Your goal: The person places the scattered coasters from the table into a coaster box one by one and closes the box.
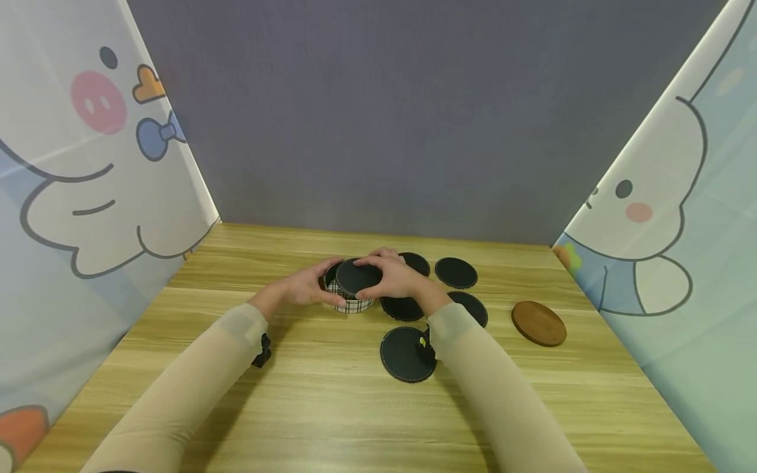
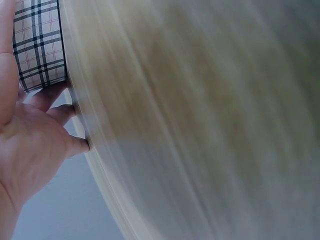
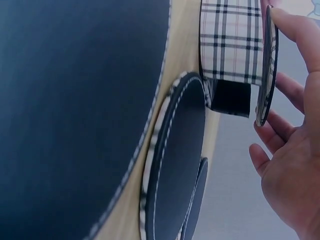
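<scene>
A round plaid coaster holder (image 1: 355, 305) stands on the wooden table, its open top and dark inside partly visible. My left hand (image 1: 303, 285) grips its left side, thumb in front and fingers behind; the left wrist view shows its plaid wall (image 2: 42, 47) between them. My right hand (image 1: 395, 276) pinches a round black coaster (image 1: 355, 277) by its edge, just over the holder's mouth. In the right wrist view the coaster (image 3: 268, 67) appears edge-on beside the plaid wall (image 3: 231, 42), with a dark slot at the wall's end.
Several black stitched coasters lie right of the holder, including a near one (image 1: 407, 355), a far one (image 1: 457, 272) and one partly behind my right forearm (image 1: 471, 307). A brown wooden disc (image 1: 539, 323) lies farther right. A grey panel (image 1: 378, 125) rises behind the table.
</scene>
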`<state>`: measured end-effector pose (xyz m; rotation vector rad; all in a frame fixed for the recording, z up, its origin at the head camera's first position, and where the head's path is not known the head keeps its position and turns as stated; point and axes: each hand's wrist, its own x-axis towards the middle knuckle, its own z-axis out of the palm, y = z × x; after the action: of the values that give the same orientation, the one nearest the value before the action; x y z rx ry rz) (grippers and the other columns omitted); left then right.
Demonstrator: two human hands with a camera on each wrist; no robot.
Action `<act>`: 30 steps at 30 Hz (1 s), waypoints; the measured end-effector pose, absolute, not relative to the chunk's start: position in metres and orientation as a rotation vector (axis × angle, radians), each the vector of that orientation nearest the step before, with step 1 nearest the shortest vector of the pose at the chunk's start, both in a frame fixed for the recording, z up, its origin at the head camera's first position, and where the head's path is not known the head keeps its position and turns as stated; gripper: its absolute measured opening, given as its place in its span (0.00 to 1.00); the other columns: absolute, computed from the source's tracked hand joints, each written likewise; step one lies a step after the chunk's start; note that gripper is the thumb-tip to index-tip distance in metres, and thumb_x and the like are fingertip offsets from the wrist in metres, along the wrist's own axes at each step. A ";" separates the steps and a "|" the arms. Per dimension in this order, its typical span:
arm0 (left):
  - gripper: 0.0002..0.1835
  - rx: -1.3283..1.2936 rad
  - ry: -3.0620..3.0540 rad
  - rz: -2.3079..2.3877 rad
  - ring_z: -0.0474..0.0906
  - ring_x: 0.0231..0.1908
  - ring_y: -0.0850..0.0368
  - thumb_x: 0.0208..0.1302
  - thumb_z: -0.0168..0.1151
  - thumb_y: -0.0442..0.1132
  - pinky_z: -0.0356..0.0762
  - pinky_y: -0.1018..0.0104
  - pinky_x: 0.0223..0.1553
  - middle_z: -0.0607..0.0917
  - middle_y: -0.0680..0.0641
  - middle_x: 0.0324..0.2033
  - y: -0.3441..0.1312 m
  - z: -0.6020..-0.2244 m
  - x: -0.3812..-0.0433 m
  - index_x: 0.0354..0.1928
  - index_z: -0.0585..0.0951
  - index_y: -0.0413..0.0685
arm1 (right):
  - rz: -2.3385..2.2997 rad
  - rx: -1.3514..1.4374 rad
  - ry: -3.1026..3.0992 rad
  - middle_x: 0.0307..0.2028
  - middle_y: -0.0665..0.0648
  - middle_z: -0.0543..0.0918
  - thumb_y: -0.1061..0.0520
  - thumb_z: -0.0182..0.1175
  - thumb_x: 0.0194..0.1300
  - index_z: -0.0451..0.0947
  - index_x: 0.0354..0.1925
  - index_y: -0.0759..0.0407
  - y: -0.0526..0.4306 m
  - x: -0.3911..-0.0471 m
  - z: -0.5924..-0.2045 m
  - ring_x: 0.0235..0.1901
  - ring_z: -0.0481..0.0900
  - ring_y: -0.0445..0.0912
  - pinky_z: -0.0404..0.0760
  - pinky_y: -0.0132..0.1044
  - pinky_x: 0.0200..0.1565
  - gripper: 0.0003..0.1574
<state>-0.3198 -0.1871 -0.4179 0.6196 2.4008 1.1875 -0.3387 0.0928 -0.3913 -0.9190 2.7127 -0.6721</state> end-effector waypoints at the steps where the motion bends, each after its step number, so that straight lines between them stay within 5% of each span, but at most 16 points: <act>1: 0.63 0.620 2.395 1.194 0.81 0.64 0.42 0.69 0.80 0.54 0.82 0.51 0.57 0.67 0.33 0.79 -0.187 -0.418 -0.320 0.91 0.46 0.54 | -0.672 -0.922 2.712 0.81 0.60 0.64 0.31 0.75 0.66 0.71 0.81 0.38 0.091 -0.339 -0.392 0.83 0.57 0.61 0.55 0.68 0.80 0.51; 30: 0.62 0.632 2.413 1.180 0.80 0.66 0.42 0.68 0.80 0.53 0.82 0.54 0.58 0.68 0.33 0.80 -0.186 -0.420 -0.321 0.91 0.47 0.55 | -0.607 -0.982 2.666 0.84 0.54 0.62 0.31 0.74 0.69 0.69 0.83 0.38 0.082 -0.341 -0.395 0.84 0.54 0.58 0.53 0.65 0.82 0.51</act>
<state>-0.3214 -0.1864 -0.4195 0.6323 2.4126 1.1801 -0.3411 0.0817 -0.3949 -0.9825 2.6665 -0.6073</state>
